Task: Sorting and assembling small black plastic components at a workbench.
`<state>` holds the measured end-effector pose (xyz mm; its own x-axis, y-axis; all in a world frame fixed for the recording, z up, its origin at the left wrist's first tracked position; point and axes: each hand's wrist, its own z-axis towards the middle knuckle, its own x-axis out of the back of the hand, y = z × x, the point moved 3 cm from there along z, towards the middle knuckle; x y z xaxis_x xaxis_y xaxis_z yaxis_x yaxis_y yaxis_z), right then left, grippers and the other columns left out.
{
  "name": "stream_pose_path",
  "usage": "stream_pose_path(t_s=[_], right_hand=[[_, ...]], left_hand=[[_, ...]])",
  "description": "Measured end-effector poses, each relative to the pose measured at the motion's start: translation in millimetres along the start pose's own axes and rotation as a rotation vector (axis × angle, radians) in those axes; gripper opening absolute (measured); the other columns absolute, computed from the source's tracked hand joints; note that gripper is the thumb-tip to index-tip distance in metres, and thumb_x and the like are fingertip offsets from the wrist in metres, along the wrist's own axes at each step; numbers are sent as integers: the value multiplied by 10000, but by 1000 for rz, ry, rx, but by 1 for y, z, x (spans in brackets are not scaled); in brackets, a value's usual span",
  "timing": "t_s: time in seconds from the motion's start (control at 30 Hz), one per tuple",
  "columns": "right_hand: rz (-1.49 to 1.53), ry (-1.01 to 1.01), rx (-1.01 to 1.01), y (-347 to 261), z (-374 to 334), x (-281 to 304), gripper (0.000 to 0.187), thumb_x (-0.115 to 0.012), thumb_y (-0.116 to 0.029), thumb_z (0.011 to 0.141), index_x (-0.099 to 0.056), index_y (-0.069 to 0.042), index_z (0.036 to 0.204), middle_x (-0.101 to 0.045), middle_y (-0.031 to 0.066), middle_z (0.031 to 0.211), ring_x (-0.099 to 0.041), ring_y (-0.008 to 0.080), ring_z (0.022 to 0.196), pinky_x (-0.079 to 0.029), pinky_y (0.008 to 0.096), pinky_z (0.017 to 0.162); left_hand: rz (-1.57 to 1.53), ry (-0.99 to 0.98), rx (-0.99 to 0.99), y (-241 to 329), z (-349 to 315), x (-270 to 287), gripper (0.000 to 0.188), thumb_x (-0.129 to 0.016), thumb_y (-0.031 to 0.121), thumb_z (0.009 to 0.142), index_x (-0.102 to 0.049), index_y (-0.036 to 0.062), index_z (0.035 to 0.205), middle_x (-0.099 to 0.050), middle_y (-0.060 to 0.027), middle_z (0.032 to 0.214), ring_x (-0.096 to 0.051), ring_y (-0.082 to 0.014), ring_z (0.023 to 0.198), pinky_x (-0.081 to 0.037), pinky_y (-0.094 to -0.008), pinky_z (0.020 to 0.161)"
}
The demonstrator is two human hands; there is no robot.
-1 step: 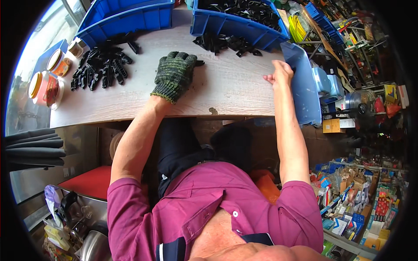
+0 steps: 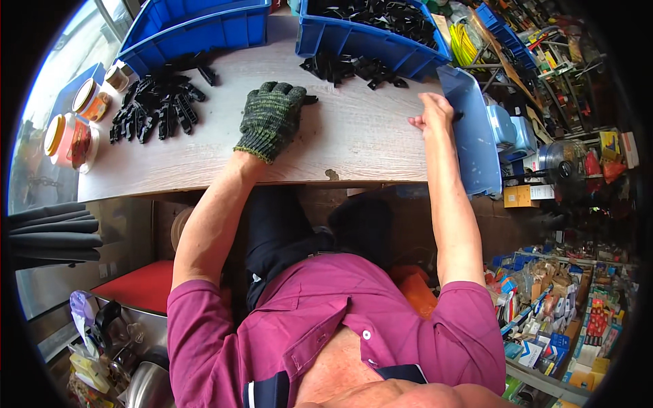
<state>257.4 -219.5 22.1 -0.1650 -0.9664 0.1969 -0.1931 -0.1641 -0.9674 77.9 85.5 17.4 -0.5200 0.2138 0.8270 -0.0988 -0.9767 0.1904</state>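
My left hand [image 2: 271, 119], in a dark green knitted glove, is closed on the table with its knuckles away from me. A black plastic part [image 2: 310, 100] pokes out at its right side; the rest is hidden under the glove. Bare and curled, my right hand [image 2: 435, 114] is at the table's right side, by the rim of a translucent blue bin [image 2: 476, 132]. A small dark piece [image 2: 458, 115] shows at its outer side, mostly hidden by the hand. Black plastic parts lie in a pile [image 2: 158, 105] to the left and a smaller pile [image 2: 354, 68] at the back.
Two blue crates stand at the back: the left crate [image 2: 197, 34] and the right crate [image 2: 374, 44], which holds many black parts. Lidded jars [image 2: 92, 98] line the table's left edge. Beyond the bin are crowded shelves [image 2: 564, 306]. The wooden table [image 2: 354, 149] has a chipped front edge.
My right hand has shifted very slightly to the left, and the dark piece beside it shows a little more. My gloved left hand stays almost in place.
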Motion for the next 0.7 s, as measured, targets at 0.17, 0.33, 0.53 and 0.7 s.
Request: stream_pose_path(t_s=[0.17,0.33,0.53,0.7], right_hand=[[-285,-65,91,-10,2,-26,331,-752,-211,858,-685,-85,1156,-604,40,775,-470,103,457,-542,316,448],[-566,-120,187,-27,-9,-36,277,-746,-234,837,-744,-67,1058,-666,66,780,-570,136,499,-526,299,426],[-330,-153,115,1,15,-18,237,-733,-246,871,-706,-52,1005,-528,11,610,-508,90,483,-500,293,400],[-45,-534,-19,7,-68,-45,193,-708,-225,903,-665,-54,980,-477,-6,536,-491,95,460,-522,313,424]], left_hand=[[-21,-11,30,6,3,7,192,-645,250,910,-686,152,1070,-682,-99,1006,-624,-344,981,-485,-494,809],[-33,-12,64,4,2,8,229,-674,285,908,-690,120,1066,-690,-96,1008,-632,-346,965,-489,-489,807],[-153,188,16,6,8,13,232,-695,205,866,-689,115,1080,-696,-123,1015,-634,-356,971,-506,-480,802],[-467,275,50,32,-9,12,310,-663,118,872,-667,113,1182,-667,-156,1119,-621,-379,1020,-517,-478,870]])
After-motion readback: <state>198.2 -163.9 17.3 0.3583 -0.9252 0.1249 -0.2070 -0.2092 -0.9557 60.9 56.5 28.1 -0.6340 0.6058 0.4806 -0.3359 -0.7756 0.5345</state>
